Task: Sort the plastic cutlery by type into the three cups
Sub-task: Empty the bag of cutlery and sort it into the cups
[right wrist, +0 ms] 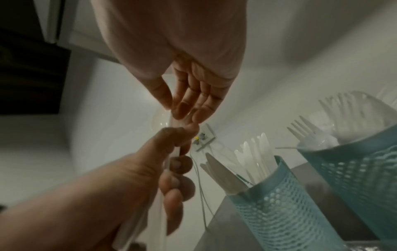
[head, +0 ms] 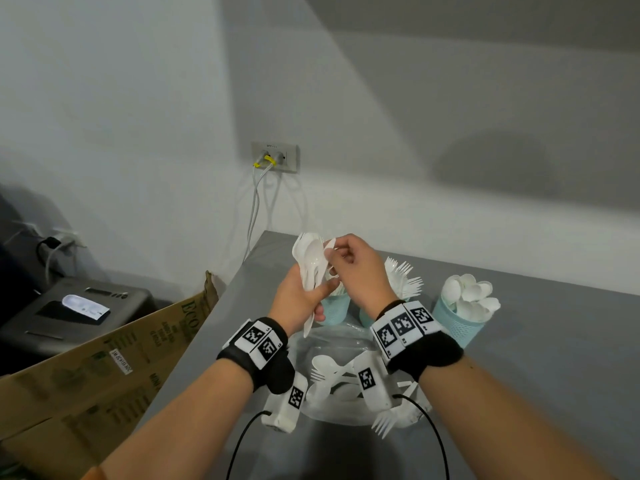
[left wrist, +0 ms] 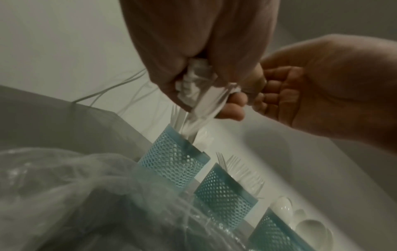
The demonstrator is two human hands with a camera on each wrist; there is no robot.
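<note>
Grey flat counter (head: pixel 519 393) is noted first, set against a pale wall. On it, a clear crumpled plastic bag (head: pixel 332 344) lies nearest the person, with loose white plastic cutlery (head: pixel 341 375) spread over it, forks and spoons mixed.

Beyond the bag, three pale blue perforated plastic cups are ranged in a row. The left cup (head: pixel 334 308) is seen from the right wrist view to hold knives; the middle cup (head: pixel 367 315) carries forks (head: pixel 403 277); the right cup (head: pixel 462 323) is filled with spoons (head: pixel 471 296).

A bundle of white plastic spoons (head: pixel 311 263) is held upright above the left cup, bowls upward, long axis near vertical. It is gripped round the handles by the left hand (head: pixel 298 303), fingers and thumb curled about it. The right hand (head: pixel 356 268) is raised just beside the bundle's top, its thumb and fingers (right wrist: pixel 182 103) pinching at one piece among the bowls.

The spoon cup lies well apart to the right of the bundle, on the right hand's side; by judgement, that hand is the nearer one for carrying a piece across.
</note>
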